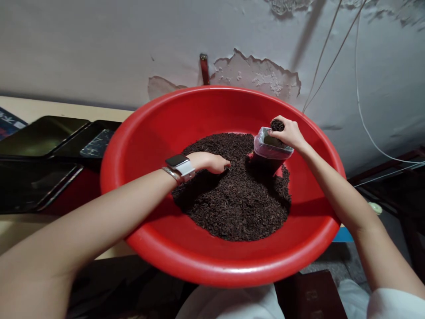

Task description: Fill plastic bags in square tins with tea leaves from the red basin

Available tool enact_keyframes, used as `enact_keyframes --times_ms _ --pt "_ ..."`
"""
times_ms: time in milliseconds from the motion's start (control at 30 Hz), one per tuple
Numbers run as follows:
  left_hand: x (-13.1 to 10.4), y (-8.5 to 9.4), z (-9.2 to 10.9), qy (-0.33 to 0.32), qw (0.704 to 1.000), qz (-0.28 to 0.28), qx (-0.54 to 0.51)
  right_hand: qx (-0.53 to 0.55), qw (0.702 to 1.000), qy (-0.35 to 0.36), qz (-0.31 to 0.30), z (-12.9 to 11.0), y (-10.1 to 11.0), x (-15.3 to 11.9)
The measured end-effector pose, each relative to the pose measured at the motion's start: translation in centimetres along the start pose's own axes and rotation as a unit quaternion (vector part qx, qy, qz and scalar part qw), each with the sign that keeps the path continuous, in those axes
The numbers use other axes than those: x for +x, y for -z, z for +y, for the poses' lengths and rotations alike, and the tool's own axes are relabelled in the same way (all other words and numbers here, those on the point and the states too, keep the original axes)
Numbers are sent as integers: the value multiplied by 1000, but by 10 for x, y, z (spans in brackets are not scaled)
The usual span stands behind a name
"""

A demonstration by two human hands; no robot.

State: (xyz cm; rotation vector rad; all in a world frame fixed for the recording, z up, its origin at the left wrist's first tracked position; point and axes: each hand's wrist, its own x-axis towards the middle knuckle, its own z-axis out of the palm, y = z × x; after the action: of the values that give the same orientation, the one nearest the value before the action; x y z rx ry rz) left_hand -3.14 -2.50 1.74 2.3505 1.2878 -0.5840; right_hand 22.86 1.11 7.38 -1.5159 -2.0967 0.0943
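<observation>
A wide red basin (232,266) holds a heap of dark, loose, tea-like pieces (235,212). On the heap's right side stands a dark container (265,165) lined with a clear plastic bag (272,151), its mouth open. My right hand (288,133) is closed round a clump of the dark pieces (277,125) just above the bag's mouth. At the heap's left part, my left hand (215,164) reaches down into the pieces; its fingertips are partly hidden and what they hold cannot be made out. A watch (179,164) is on the left wrist.
Black trays (33,184) lie on a pale table (111,114) left of the basin. Behind is a wall with peeling paint (259,73), and cords (332,62) hang at the right. A dark red box (310,294) is below the basin's front edge.
</observation>
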Motion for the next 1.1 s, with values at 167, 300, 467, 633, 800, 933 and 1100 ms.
enact_keyframes --times_ms 167,300,467,633,800,933,1100 --pt "-4 5 4 -11 1000 22 -9 10 1000 -10 6 17 -7 2" --pt "-3 6 3 -9 1000 13 -10 -6 1000 10 27 2 -3 0" --pt "1 4 -3 15 1000 10 6 30 989 128 -62 -53 -24 -31" --pt "-8 14 2 136 988 47 61 52 911 237 -333 -91 -76 -86" --pt "-20 24 17 169 982 59 61 13 870 300 -391 -103 -107 -128" --pt "-25 27 20 159 982 89 40 -36 873 329 -358 -105 -120 -126" --pt "-34 34 14 170 963 207 -7 -68 926 204 -311 -90 -139 -77"
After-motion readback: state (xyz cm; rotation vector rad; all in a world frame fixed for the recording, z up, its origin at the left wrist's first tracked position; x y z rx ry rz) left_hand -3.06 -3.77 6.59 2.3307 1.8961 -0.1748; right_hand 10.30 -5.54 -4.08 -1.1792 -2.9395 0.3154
